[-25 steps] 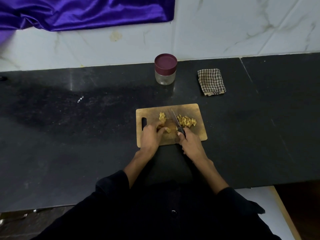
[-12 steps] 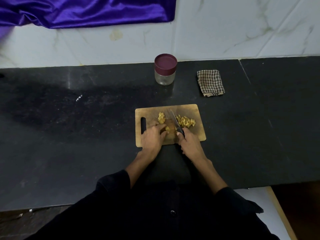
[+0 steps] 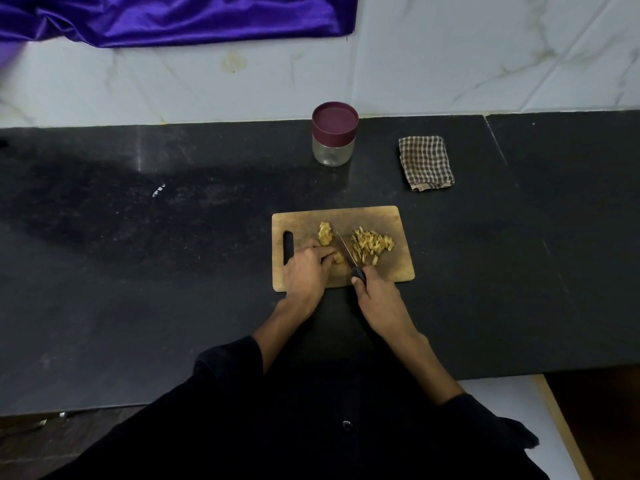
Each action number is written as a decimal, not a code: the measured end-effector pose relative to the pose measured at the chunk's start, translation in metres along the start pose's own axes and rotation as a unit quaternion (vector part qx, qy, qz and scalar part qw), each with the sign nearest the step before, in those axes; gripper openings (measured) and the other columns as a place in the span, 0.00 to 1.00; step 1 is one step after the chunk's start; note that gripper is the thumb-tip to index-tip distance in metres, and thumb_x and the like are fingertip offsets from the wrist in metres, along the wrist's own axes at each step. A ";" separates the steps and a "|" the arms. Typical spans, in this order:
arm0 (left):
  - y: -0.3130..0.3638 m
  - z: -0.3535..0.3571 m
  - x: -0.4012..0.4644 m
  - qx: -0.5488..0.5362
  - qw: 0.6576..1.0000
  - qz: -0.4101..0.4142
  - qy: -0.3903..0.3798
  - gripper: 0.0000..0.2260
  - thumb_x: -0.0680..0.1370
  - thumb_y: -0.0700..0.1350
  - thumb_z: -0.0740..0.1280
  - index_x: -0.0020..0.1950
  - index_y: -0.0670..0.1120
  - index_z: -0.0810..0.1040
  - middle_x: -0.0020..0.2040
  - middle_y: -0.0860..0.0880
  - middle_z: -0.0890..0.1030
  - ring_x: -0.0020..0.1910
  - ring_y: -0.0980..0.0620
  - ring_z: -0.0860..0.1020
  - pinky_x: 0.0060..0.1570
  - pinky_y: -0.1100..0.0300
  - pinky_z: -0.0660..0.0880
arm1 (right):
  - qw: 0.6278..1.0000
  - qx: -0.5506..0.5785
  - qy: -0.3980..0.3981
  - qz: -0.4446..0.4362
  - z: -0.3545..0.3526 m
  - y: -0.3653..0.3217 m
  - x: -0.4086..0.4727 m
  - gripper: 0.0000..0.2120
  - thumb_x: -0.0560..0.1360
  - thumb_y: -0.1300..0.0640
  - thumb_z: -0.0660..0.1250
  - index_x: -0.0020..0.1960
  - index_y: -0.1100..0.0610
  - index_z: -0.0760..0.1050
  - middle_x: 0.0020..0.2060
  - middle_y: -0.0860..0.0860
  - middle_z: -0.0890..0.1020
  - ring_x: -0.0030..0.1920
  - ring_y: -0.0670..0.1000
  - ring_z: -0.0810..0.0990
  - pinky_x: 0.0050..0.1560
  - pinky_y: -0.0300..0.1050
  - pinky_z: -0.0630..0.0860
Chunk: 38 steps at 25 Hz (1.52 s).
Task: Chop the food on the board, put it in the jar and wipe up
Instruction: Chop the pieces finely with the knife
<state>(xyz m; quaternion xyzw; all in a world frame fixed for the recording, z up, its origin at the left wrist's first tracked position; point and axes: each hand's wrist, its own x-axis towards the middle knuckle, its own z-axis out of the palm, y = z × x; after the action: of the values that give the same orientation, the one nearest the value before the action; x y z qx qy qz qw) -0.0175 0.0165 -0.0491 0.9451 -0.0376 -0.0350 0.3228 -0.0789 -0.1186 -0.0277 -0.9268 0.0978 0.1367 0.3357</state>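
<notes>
Little has changed: right hand still grips knife, left hand fingertips apparently pinching uncut food, so chopping continues.

Black stone counter; white marble wall; purple cloth.

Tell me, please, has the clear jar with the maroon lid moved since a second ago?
No. The clear jar with the maroon lid keeps its place behind the wooden chopping board, left of the folded checked cloth.
</notes>
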 end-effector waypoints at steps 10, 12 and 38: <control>-0.002 0.002 0.003 -0.003 0.999 -0.020 -0.025 0.11 0.78 0.50 0.66 0.58 0.52 0.81 0.56 0.53 0.79 0.51 0.53 0.78 0.50 0.54 0.76 | 0.993 0.099 0.057 0.014 -0.027 0.015 0.011 0.09 0.83 0.52 0.57 0.58 0.54 0.73 0.46 0.49 0.80 0.46 0.49 0.79 0.47 0.52 0.77; -0.003 0.003 0.004 -0.008 0.999 -0.025 -0.025 0.10 0.77 0.51 0.66 0.57 0.52 0.81 0.56 0.53 0.80 0.50 0.53 0.78 0.49 0.52 0.77 | 0.987 0.149 0.056 0.030 -0.028 0.021 0.008 0.10 0.83 0.53 0.57 0.60 0.54 0.74 0.44 0.50 0.80 0.43 0.49 0.78 0.45 0.51 0.77; -0.009 0.003 0.001 -0.028 1.000 0.004 -0.011 0.11 0.77 0.50 0.67 0.58 0.49 0.81 0.55 0.52 0.78 0.49 0.55 0.77 0.48 0.57 0.75 | 0.984 -0.032 0.150 0.087 -0.006 0.037 -0.008 0.12 0.77 0.49 0.68 0.53 0.56 0.80 0.46 0.52 0.82 0.47 0.56 0.81 0.48 0.51 0.78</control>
<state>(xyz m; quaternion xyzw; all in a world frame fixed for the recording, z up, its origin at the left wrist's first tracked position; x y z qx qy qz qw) -0.0164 0.0217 -0.0568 0.9352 -0.0442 -0.0447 0.3486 -0.0953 -0.1498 -0.0433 -0.9351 0.2230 0.0283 0.2741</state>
